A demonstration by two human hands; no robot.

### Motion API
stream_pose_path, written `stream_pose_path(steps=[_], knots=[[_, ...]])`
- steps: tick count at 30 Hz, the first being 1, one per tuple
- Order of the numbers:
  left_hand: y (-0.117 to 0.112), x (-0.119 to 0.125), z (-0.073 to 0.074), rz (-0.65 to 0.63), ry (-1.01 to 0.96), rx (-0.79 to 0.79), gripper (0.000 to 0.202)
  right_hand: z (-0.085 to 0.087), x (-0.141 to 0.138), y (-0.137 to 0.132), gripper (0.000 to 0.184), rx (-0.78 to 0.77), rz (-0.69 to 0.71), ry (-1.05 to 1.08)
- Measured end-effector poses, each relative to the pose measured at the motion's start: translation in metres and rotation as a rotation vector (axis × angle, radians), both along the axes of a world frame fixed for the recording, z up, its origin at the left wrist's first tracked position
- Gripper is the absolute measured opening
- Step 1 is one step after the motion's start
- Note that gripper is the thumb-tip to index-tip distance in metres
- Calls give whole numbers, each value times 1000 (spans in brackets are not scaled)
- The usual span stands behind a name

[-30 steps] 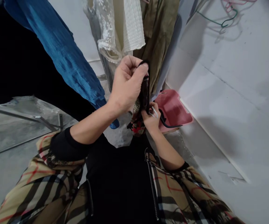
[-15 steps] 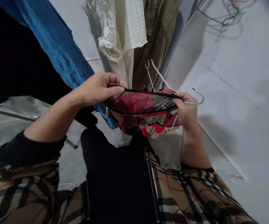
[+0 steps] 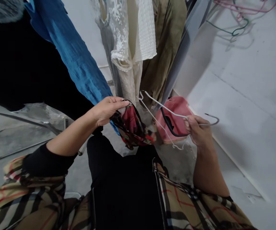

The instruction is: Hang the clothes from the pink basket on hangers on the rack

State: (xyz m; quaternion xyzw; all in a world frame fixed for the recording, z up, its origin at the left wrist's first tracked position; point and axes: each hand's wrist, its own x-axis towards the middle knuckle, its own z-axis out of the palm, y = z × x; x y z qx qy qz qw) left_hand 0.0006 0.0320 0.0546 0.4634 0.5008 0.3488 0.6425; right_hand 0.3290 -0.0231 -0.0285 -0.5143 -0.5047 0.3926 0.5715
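Note:
My left hand is closed on a red and black patterned garment, which hangs bunched below my fingers. My right hand is closed on a white wire hanger, its hook sticking out to the right past my fist. The garment and the hanger are apart, with a small gap between them. Behind the hanger a pink plastic basket stands on the floor by the wall.
Clothes hang in front of me: a blue cloth, a white lace top and an olive garment. A grey pole leans beside them. Spare wire hangers hang on the white wall at top right. A metal frame stands at left.
My right hand has let go of the garment and kept only the hanger, moving right. The garment, stretched between both hands before, now hangs bunched from my left hand.

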Motion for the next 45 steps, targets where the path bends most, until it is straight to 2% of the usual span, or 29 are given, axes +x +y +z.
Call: stream_pose_path(steps=[4,7,10,12,15,19,21,24,26,27,30,31,32,33,34,35,37,38,39,40,42,45], knots=[[-1,3,-3,88,-103,-41,23,1,3,-24,35,37,-5,28],[-4,4,-4,58,-113,9,24,9,-7,-32,30,16,59,-150],[-9,4,-9,-17,16,132,30,20,-24,-26,30,7,174,-316],[-11,2,-13,-92,199,300,34,25,-36,-19,31,34,231,-370],[-15,-2,-18,-175,608,706,33,31,-52,-9,32,136,246,-380],[-19,-7,-12,-125,1121,1192,27,36,-63,-1,31,245,209,-343],[-18,-9,-5,-101,1244,1364,25,37,-62,4,31,260,189,-318],[-16,-11,3,-201,1304,1478,26,35,-58,18,34,261,161,-285],[-16,-11,5,-260,1313,1459,27,28,-57,27,34,300,72,-297],[-17,-10,5,-266,1315,1441,27,24,-58,29,34,342,-23,-319],[-21,-8,3,-203,1339,1396,28,4,-71,24,43,542,-438,-430],[-22,-7,2,-177,1342,1387,28,-6,-79,18,46,608,-535,-469],[-24,-6,1,-153,1342,1385,28,-17,-88,10,46,659,-551,-509],[-25,-5,1,-133,1338,1389,28,-30,-99,2,45,691,-480,-552],[-26,-4,1,-114,1331,1401,27,-43,-109,-6,42,689,-324,-606],[-27,-4,2,-99,1322,1422,27,-58,-120,-12,41,648,-107,-679],[-28,-4,4,-69,1301,1476,25,-87,-134,-19,42,464,306,-855],[-28,-5,5,-52,1291,1501,25,-100,-136,-20,44,348,451,-948],[-28,-7,7,-31,1282,1521,24,-112,-135,-19,46,231,538,-1036],[-28,-11,7,-15,1271,1533,23,-121,-130,-17,45,130,579,-1107],[-27,-22,7,1,1240,1519,23,-133,-112,-11,40,4,571,-1191],[-24,-45,-2,-5,1174,1420,23,-134,-76,-3,32,19,454,-1153]])
